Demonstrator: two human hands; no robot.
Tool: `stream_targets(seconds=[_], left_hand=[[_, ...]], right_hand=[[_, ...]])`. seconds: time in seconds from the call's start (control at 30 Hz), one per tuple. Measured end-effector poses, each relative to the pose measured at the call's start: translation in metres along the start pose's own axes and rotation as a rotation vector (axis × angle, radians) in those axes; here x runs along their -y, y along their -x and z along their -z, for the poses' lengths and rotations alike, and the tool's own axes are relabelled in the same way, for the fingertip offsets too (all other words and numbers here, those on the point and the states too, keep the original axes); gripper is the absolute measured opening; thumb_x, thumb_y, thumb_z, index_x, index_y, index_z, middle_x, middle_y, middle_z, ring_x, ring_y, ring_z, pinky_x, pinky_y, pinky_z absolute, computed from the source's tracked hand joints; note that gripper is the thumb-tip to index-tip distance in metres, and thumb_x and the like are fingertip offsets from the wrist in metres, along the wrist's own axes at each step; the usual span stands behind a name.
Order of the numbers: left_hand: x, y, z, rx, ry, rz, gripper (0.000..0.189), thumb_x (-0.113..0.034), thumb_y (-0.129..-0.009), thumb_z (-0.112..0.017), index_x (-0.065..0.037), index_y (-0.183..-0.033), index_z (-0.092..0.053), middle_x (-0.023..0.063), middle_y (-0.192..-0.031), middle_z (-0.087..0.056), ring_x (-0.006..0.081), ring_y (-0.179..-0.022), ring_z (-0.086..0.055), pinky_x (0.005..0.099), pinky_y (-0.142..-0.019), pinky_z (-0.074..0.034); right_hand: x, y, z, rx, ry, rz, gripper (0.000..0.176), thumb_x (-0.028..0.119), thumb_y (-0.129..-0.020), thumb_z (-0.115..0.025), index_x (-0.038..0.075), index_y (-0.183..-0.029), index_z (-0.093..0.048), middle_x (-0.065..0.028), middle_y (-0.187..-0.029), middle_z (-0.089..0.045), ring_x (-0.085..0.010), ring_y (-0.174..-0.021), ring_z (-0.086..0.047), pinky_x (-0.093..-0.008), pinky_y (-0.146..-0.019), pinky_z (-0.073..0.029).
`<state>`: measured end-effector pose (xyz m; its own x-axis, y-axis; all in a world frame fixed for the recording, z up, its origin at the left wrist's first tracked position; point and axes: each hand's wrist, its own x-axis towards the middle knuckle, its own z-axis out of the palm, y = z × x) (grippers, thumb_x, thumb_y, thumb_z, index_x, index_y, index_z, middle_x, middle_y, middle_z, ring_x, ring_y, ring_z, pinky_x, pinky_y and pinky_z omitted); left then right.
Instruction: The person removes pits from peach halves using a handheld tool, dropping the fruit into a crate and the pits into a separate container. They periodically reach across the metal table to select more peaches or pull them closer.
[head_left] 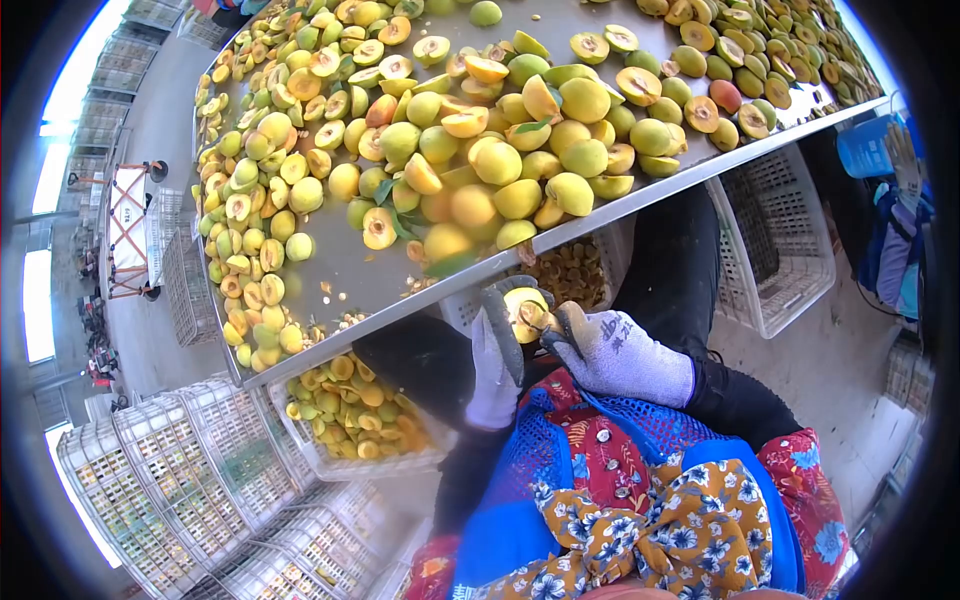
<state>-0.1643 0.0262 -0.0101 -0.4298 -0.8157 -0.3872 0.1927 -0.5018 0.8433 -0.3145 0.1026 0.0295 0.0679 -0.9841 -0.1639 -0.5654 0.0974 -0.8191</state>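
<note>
In front of my body, just below the table's edge, my left hand (496,350) in a grey-coated glove is wrapped round a peach half (524,312). Its cut face and the brown pit area point up toward me. My right hand (618,350), gloved in lilac and grey with dark writing on the back, is closed with its fingertips against the cut face. Whatever those fingers hold, if anything, is hidden. Halved and whole-looking yellow-green peaches (495,162) are heaped on the metal table (350,268) beyond my hands.
Below the table, one crate holds peach halves (362,405); another holds brownish pieces (572,275). White plastic crates (190,440) are stacked at lower left, and another crate (775,240) stands at right. A blue bucket (866,148) is near another person's gloved hand (903,155).
</note>
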Motion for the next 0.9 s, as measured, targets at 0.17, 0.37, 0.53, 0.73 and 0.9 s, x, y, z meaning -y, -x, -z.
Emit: stream_targets(seconds=[0.17,0.37,0.53,0.73,0.9], left_hand=[[0.009,0.003,-0.006,-0.118,-0.184,-0.079,0.048,-0.04,-0.106,-0.034,0.001,-0.112,-0.058,0.0113,-0.093,-0.066,0.0167,-0.083,-0.064,0.0283,-0.075,-0.053],[0.012,0.003,-0.015,-0.14,-0.426,-0.407,0.047,-0.038,-0.106,-0.035,0.003,-0.106,-0.058,0.0108,-0.088,-0.066,0.0177,-0.079,-0.063,0.0298,-0.074,-0.052],[0.01,0.001,-0.011,0.082,-0.095,-0.152,0.05,-0.041,-0.106,-0.034,0.003,-0.106,-0.058,0.0111,-0.089,-0.066,0.0177,-0.079,-0.064,0.0307,-0.074,-0.052],[0.018,-0.011,0.015,-0.182,-0.113,-0.035,0.039,-0.029,-0.105,-0.038,0.002,-0.106,-0.061,0.0103,-0.091,-0.066,0.0173,-0.08,-0.065,0.0306,-0.074,-0.053],[-0.055,0.052,0.093,-0.588,-1.357,-0.191,0.037,-0.028,-0.1,-0.048,0.001,-0.119,-0.058,0.0224,-0.109,-0.065,0.0358,-0.094,-0.066,0.04,-0.081,-0.053]], right_hand=[[-0.009,-0.001,-0.011,-0.055,0.057,0.2,0.027,0.025,-0.098,-0.051,-0.001,-0.096,-0.05,-0.0173,-0.063,-0.057,-0.0326,-0.057,-0.06,-0.0411,-0.051,-0.047],[-0.016,-0.006,0.008,0.605,-1.506,-0.496,0.04,0.04,-0.102,-0.046,0.002,-0.095,-0.055,-0.0014,-0.065,-0.05,-0.0085,-0.048,-0.047,-0.0223,-0.041,-0.041],[-0.04,0.002,-0.011,0.798,-2.316,-0.735,0.039,0.039,-0.102,-0.047,0.001,-0.1,-0.052,-0.0031,-0.06,-0.045,-0.0056,-0.04,-0.04,-0.0167,-0.031,-0.033],[-0.026,0.011,0.008,0.631,-1.791,-0.477,0.036,0.039,-0.1,-0.049,0.003,-0.099,-0.055,-0.0036,-0.058,-0.05,-0.0074,-0.036,-0.041,-0.0199,-0.03,-0.031],[-0.034,0.007,0.021,0.37,-1.302,-0.532,0.037,0.041,-0.1,-0.05,0.005,-0.094,-0.057,0.0004,-0.059,-0.049,-0.0064,-0.042,-0.045,-0.0197,-0.037,-0.034]])
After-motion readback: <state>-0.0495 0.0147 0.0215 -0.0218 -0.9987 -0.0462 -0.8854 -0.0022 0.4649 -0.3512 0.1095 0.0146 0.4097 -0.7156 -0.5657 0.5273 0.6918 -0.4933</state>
